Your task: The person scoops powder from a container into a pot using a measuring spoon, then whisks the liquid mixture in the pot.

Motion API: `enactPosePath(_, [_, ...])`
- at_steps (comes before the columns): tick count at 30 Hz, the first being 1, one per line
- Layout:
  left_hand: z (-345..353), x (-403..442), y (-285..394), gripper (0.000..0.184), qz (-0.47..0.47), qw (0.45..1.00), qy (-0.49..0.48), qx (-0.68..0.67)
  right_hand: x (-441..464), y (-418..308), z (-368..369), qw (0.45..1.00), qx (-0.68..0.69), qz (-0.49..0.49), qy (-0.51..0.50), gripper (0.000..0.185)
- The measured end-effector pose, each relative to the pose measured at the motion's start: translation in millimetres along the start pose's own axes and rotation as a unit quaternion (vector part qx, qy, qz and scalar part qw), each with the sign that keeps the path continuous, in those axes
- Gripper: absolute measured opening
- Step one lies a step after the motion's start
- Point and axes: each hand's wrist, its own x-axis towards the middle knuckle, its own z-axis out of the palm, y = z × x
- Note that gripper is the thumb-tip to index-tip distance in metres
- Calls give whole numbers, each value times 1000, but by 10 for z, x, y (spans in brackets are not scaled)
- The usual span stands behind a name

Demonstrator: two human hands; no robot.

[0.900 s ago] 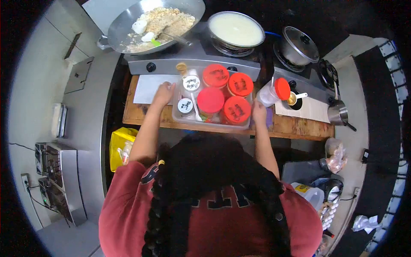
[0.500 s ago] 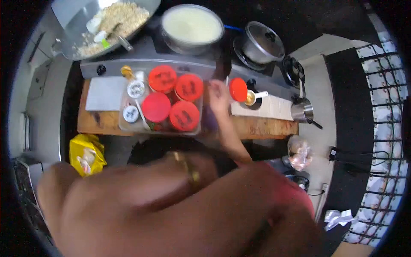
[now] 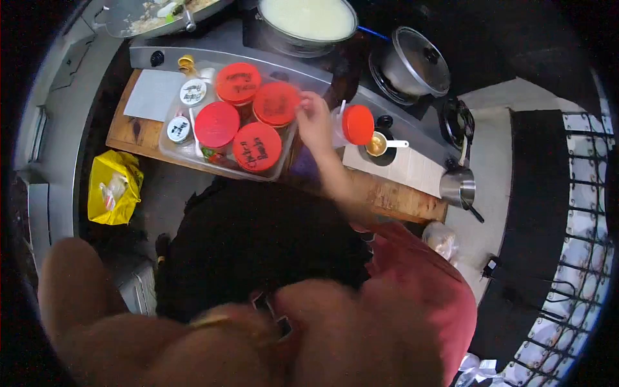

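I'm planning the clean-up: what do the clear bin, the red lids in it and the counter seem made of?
Bin: probably smooth plastic, judging by its see-through walls.
Red lids: likely plastic, fairly matte; the colour is even and opaque.
Counter: apparently wood with a worn finish, showing brown grain and dark marks.

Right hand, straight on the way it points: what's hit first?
The right hand would likely first meet the round red lid with black writing just left of it; fingertips look near its rim, but depth leaves contact unclear.
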Motion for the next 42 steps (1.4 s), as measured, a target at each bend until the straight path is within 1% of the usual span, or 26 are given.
enactPosePath(4, [38, -186, -235, 30, 116, 980, 16, -161, -31, 120, -19, 1000, -14, 14, -20, 30])
enactPosePath(10, [47, -397, -447, 29, 237, 943, 58, -224, -95, 239, -219, 998, -52, -13, -15, 33])
enactPosePath(12, [25, -471, -452, 29, 301, 921, 76, -235, -98, 322, -265, 997, -72, 12, -18, 34])
enactPosePath(13, [17, -516, -451, 29, 360, 894, 96, -250, -87, 375, -268, 999, -45, 1, -7, 34])
enactPosePath(14, [49, -544, -465, 29, 457, 837, 127, -271, -74, 422, -260, 1000, -22, 21, -6, 34])
enactPosePath(15, [97, -547, -441, 29, 576, 751, 160, -279, -52, 386, -264, 1000, -16, 26, 1, 35])
enactPosePath(16, [150, -552, -385, 29, 714, 618, 190, -268, -42, 321, -272, 1000, -9, 30, 6, 35])
enactPosePath(17, [182, -576, -319, 29, 792, 518, 201, -254, -30, 279, -282, 1000, -13, 23, 10, 34])
enactPosePath(18, [115, -732, -274, 29, 788, 528, 195, -247, -20, 244, -279, 1000, -18, 17, 12, 33])
enactPosePath(19, [34, -928, -214, 28, 453, 847, 166, -224, -12, 175, -257, 1000, 0, 15, 14, 32])
enactPosePath(20, [0, -1102, -149, 44, 20, 982, 110, -153, 11, 117, -226, 1000, 17, 14, 15, 31])
enactPosePath(21, [-50, -1110, -81, 40, -56, 985, 78, -141, 38, 104, -186, 1000, 20, 22, -2, 29])
enactPosePath(22, [-26, -1041, -85, 35, -22, 986, 95, -138, 80, -64, -164, 999, 7, 44, -22, 28])
enactPosePath(25, [216, -904, -154, 24, 104, 955, 255, -112, 288, -335, -23, 997, -19, -16, -68, 24])
enactPosePath(26, [300, -852, -163, 20, 137, 939, 299, -102, 393, -355, 48, 997, -17, -14, -72, 24])
enactPosePath(28, [419, -823, -184, 15, 187, 906, 370, -85, 539, -438, 162, 985, -42, -87, -141, 24])
enactPosePath(29, [416, -824, -224, 14, 192, 905, 372, -82, 586, -541, 176, 977, -76, -87, -178, 25])
enactPosePath(30, [373, -871, -209, 14, 195, 908, 360, -87, 594, -638, 182, 977, -76, -85, -180, 25])
enactPosePath(32, [269, -979, -190, 14, 193, 917, 335, -100, 573, -843, 162, 930, -126, -32, -344, 24])
enactPosePath(33, [209, -1040, -173, 15, 192, 921, 321, -107, 516, -1022, 145, 909, -142, -34, -391, 28])
enactPosePath(34, [157, -1096, -159, 15, 190, 926, 306, -115, 403, -1036, 170, 907, -142, -35, -395, 28])
enactPosePath(36, [48, -1204, -141, 17, 185, 935, 271, -137, 139, -1013, 232, 891, -244, -119, -365, 40])
enactPosePath(37, [-23, -1256, -143, 19, 181, 939, 248, -153, 2, -1071, 252, 890, -244, -118, -367, 40])
enactPosePath(39, [-153, -1344, -137, 21, 178, 948, 199, -176, -289, -1253, 347, 901, -299, -100, -298, 62])
enactPosePath(40, [-220, -1376, -146, 23, 176, 950, 172, -192, -393, -1304, 371, 900, -300, -98, -301, 62])
enactPosePath(42, [-350, -1428, -148, 26, 173, 953, 110, -223, -505, -1348, 428, 905, -326, -66, -266, 80])
